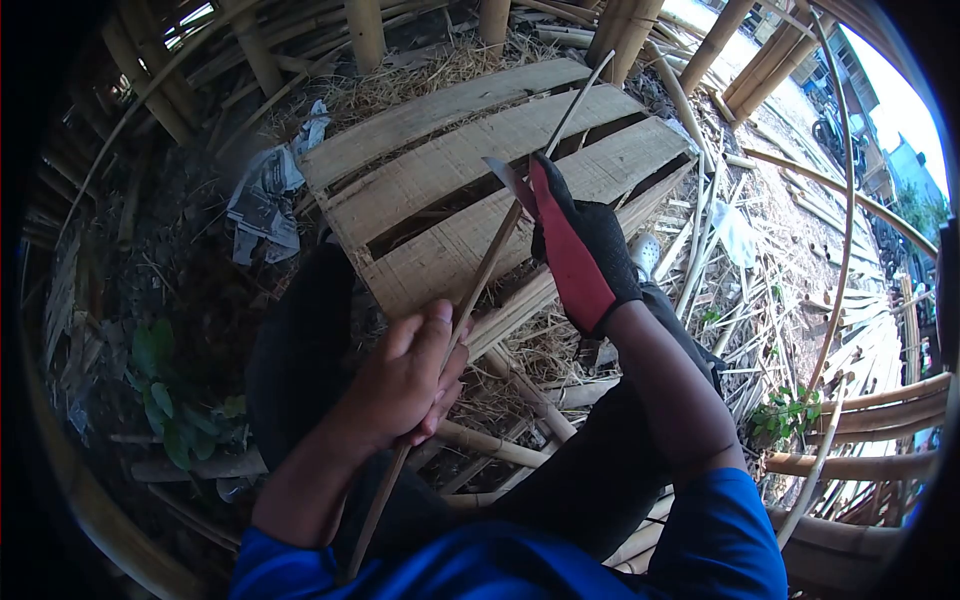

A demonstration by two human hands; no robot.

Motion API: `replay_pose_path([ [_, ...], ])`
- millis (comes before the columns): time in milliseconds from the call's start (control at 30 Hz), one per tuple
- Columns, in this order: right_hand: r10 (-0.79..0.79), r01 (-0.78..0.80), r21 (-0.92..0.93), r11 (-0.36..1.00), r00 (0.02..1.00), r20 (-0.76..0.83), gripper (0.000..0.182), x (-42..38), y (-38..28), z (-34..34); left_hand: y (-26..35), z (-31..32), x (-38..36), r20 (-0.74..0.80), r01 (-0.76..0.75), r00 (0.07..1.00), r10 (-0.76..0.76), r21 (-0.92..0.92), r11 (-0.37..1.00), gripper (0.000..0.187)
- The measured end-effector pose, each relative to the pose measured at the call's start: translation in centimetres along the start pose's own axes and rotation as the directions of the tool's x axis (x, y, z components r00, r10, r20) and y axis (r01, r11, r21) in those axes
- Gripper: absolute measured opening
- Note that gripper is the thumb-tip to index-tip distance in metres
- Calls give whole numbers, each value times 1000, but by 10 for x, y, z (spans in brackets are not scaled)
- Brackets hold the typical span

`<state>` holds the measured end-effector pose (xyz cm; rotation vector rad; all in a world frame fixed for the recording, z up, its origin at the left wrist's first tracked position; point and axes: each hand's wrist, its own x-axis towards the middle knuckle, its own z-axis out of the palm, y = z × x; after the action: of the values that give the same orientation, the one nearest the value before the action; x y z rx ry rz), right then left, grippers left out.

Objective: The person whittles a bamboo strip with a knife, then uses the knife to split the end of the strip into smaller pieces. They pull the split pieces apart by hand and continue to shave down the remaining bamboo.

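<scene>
A long thin bamboo strip point(487, 266) slants from near my lap up across a low slatted wooden table point(420, 222). My bare left hand point(412, 372) is closed round the strip, just off the table's near edge. My right hand point(585, 245), in a red and black glove, grips a knife point(512, 186); its handle is hidden inside the glove. The blade points up and to the left, and it overlaps the strip in this view. The far end of the strip reaches beyond the table's back edge.
Crumpled newspaper point(268, 195) lies left of the table. Bamboo posts point(366, 35) stand behind it. Split bamboo and shavings point(735, 290) cover the ground at right. A curved bamboo strip point(846, 200) rises on the right, and green leaves point(165, 395) grow at left.
</scene>
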<state>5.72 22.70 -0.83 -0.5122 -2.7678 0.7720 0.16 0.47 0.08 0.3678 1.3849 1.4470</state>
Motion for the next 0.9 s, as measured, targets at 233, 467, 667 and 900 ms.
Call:
replay_pose_path([
  [233,72,-75,26,997,994,82,58,2,-1,-8,-4,1,1,-38,1,999,3,117,993,38],
  [467,142,-136,-107,985,988,57,51,-1,-14,-10,-5,1,1,-41,-10,999,17,159,987,38],
  [667,132,-151,-214,965,986,-102,44,-2,-7,2,-5,1,1,-48,-3,999,12,183,983,39],
  [900,-128,54,-330,942,970,-206,48,-6,-4,9,-5,1,0,-62,-41,997,56,231,972,36],
])
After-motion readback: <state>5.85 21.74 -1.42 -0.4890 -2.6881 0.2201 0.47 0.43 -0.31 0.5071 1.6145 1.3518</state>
